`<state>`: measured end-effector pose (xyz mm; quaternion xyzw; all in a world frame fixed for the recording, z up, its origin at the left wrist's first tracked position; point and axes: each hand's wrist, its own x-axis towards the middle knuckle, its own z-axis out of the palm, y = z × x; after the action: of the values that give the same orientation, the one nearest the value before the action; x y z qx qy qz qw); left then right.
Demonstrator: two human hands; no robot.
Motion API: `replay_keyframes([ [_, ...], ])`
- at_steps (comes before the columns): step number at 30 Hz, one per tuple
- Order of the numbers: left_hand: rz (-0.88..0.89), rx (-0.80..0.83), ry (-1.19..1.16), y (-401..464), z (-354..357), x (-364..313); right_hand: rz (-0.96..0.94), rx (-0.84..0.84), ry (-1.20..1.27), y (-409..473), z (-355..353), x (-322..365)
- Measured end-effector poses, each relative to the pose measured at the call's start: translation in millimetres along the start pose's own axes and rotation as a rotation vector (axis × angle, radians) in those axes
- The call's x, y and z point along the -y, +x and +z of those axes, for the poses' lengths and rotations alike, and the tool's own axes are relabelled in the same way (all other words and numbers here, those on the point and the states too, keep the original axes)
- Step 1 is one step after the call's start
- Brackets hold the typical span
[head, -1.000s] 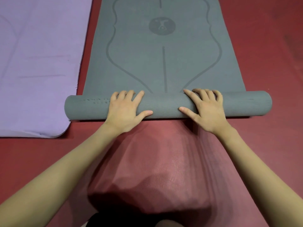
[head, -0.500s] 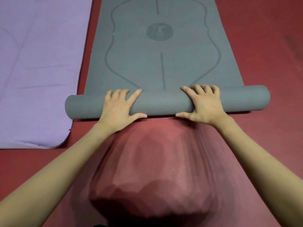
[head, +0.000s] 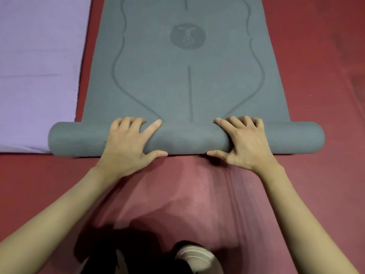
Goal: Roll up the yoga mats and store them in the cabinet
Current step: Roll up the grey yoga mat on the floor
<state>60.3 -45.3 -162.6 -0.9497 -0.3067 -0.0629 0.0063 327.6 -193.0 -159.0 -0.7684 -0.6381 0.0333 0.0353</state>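
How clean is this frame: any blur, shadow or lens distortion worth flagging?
Head view: hands and grey mat fairly sharp; shoe at the bottom edge blurred; a dark shadow on the red floor near it; wide-angle bowing of the mat's edges; no glare.

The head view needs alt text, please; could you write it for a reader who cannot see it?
Two bare hands, left hand and right hand, grip a partly rolled grey rubber yoga mat on a red floor. A flat lilac yoga mat lies to its left.
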Motion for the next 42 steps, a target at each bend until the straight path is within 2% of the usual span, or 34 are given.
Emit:
replay_keyframes([
  [6,-0.001,0.039,-0.042,-30,4,-11,0.028,0.099,-0.012,-24,-1,10],
  [12,0.06,0.089,-0.004,-13,3,-12,0.088,0.399,0.089,12,-21,3],
  [15,0.07,0.106,-0.054,-1,5,-5,0.112,0.476,0.105,25,-25,1],
  [17,0.083,0.139,-0.089,8,5,2,0.135,0.434,0.113,22,-24,3],
  [21,0.051,0.353,-0.144,31,-4,13,0.108,0.087,0.09,-5,-6,20],
  [23,0.042,0.428,-0.159,39,-6,16,0.095,-0.021,0.06,-13,6,26],
  [25,0.037,0.403,-0.16,38,-8,14,0.084,-0.04,0.014,-11,13,24],
  [28,0.072,0.148,-0.114,22,-4,6,0.075,-0.006,-0.013,5,11,15],
  [30,0.074,0.068,-0.025,12,2,1,0.079,0.061,-0.006,20,3,10],
  [34,0.033,0.129,0.071,16,12,0,0.096,0.127,0.017,37,-5,6],
  [39,0.033,0.226,0.01,39,6,13,0.129,-0.134,0.033,16,13,17],
  [42,0.024,0.271,-0.044,51,2,19,0.106,-0.156,-0.044,10,20,16],
])
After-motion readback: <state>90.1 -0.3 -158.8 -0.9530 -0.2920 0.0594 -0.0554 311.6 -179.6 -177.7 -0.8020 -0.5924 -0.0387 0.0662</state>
